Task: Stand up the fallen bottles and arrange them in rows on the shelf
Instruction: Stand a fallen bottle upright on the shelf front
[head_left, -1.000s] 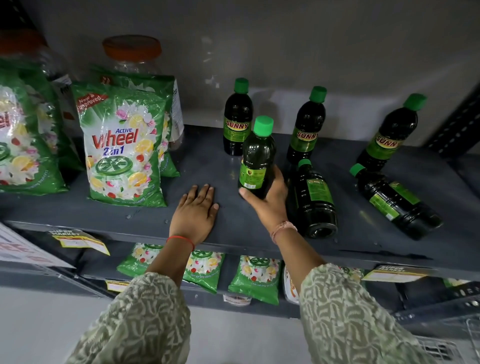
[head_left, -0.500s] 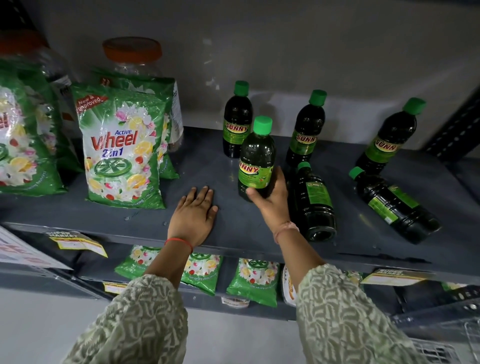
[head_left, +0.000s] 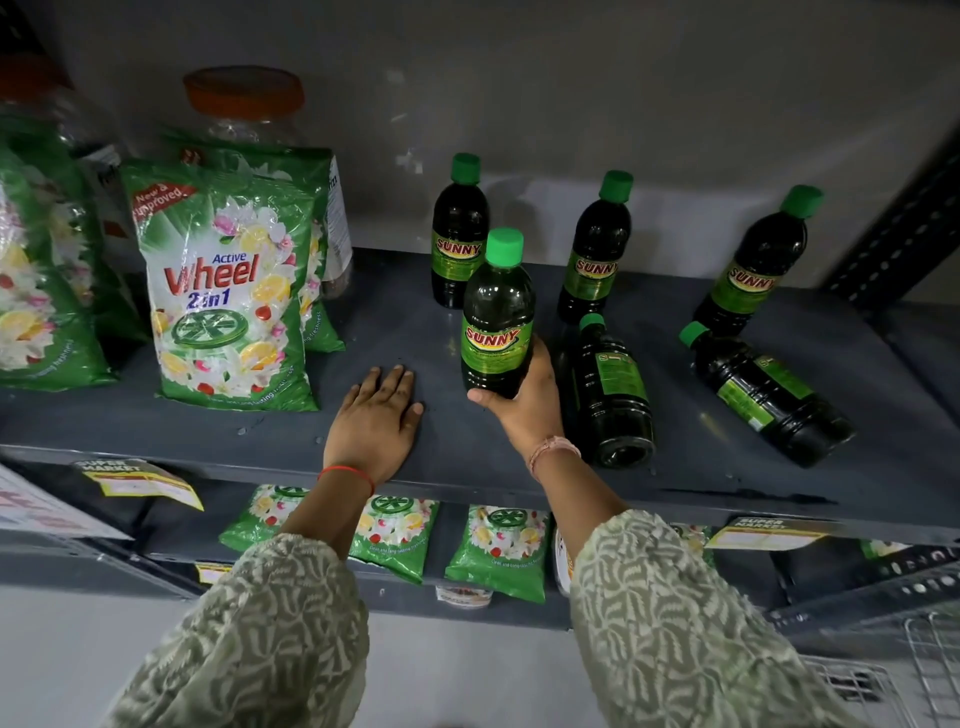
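Dark bottles with green caps and SUNNY labels stand on the grey shelf (head_left: 395, 332). My right hand (head_left: 524, 402) grips the base of an upright bottle (head_left: 497, 317) near the shelf's middle, its label facing me. Three more stand along the back: one (head_left: 459, 234) just behind it, one (head_left: 597, 249) to the right, one (head_left: 753, 265) far right. Two lie on their sides, caps pointing back: one (head_left: 613, 389) right beside my right hand, another (head_left: 763, 392) further right. My left hand (head_left: 376, 421) lies flat, palm down, on the shelf by its front edge.
Green Wheel detergent bags (head_left: 228, 291) stand at the shelf's left, with orange-lidded plastic jars (head_left: 244, 104) behind them. Small green sachets (head_left: 498, 551) hang on the lower shelf. Yellow price tags (head_left: 140, 480) stick to the front edge. A perforated upright (head_left: 893, 244) bounds the right.
The bottle in my right hand has been turned so its SUNNY label now faces me. It stays upright in about the same spot. My left hand has not moved.
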